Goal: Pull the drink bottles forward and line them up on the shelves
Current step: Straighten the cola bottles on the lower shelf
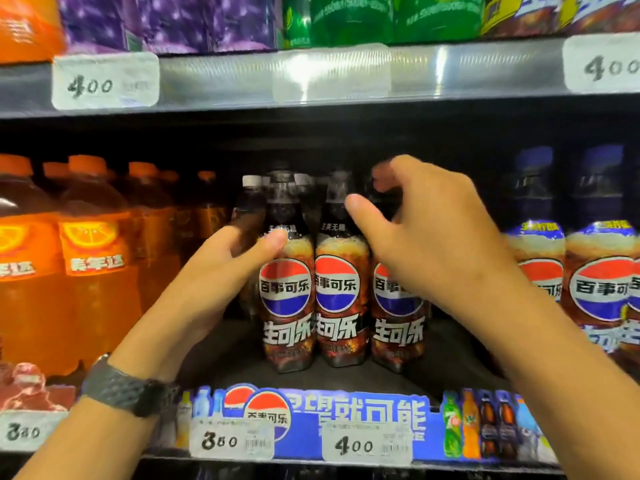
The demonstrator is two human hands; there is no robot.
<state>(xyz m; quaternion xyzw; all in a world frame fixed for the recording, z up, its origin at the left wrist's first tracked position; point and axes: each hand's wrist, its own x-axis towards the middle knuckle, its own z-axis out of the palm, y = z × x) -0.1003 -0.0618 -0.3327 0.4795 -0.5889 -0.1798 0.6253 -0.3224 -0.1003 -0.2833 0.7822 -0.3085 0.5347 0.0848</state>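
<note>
Three dark cola bottles stand side by side on the middle shelf (460,362), set back from its front edge. My left hand (225,271) grips the left cola bottle (287,323), thumb across its front at the shoulder. The middle cola bottle (337,306) stands between my hands and touches its neighbours. My right hand (422,244) reaches over the right cola bottle (398,334); its fingers curl round the neck and cap, hiding them, and the thumb points towards the middle bottle's neck. More cola bottles (251,183) stand behind in the dark.
Large orange soda bottles (93,271) fill the shelf to the left, and blue-capped cola bottles (599,289) crowd the right. A blue price strip (346,424) with tags runs along the shelf's front edge. The upper shelf rail (311,74) hangs close above the caps.
</note>
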